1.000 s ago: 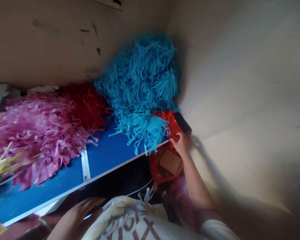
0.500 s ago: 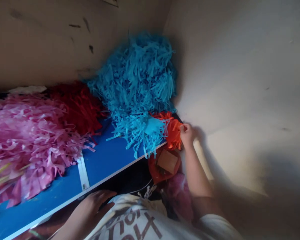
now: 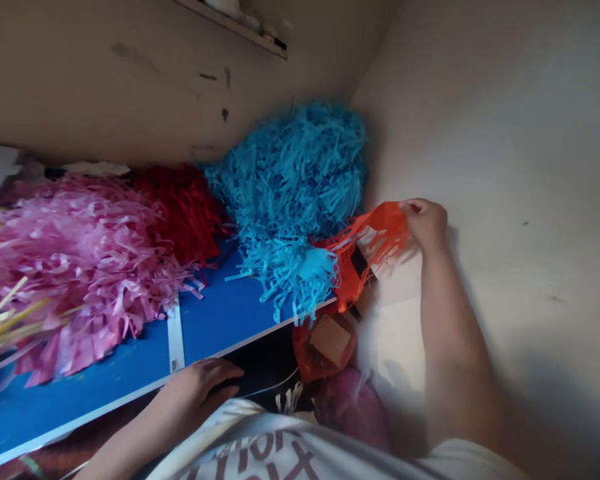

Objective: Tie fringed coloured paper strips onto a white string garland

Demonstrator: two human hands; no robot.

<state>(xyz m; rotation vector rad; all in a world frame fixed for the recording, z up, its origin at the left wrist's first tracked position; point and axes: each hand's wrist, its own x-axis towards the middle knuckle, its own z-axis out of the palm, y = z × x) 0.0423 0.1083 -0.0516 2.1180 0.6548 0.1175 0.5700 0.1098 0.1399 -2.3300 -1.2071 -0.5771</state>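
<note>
My right hand point(image 3: 429, 223) pinches one end of an orange fringed paper strip point(image 3: 385, 223), lifted off the table's right end near the wall. The strip's other end still lies beside the large blue fringed paper heap point(image 3: 295, 173), partly tucked behind its lower tufts. Near the front edge of the blue table point(image 3: 220, 307) is my left hand point(image 3: 205, 383), fingers loosely stretched out and holding nothing. A pink fringed paper heap point(image 3: 75, 260) covers the table's left part, with red fringed paper point(image 3: 180, 213) between it and the blue heap.
Walls point(image 3: 530, 167) meet in the corner behind the table and close in on the right. A small shelf point(image 3: 240, 27) hangs above. Below the table's right end are a red container with a brown block point(image 3: 333, 339) and a pink bag-like thing point(image 3: 353, 407).
My right hand has moved up and right, drawing the orange strip out from the table's corner. My left hand has shifted slightly, and the camera view has turned a little.
</note>
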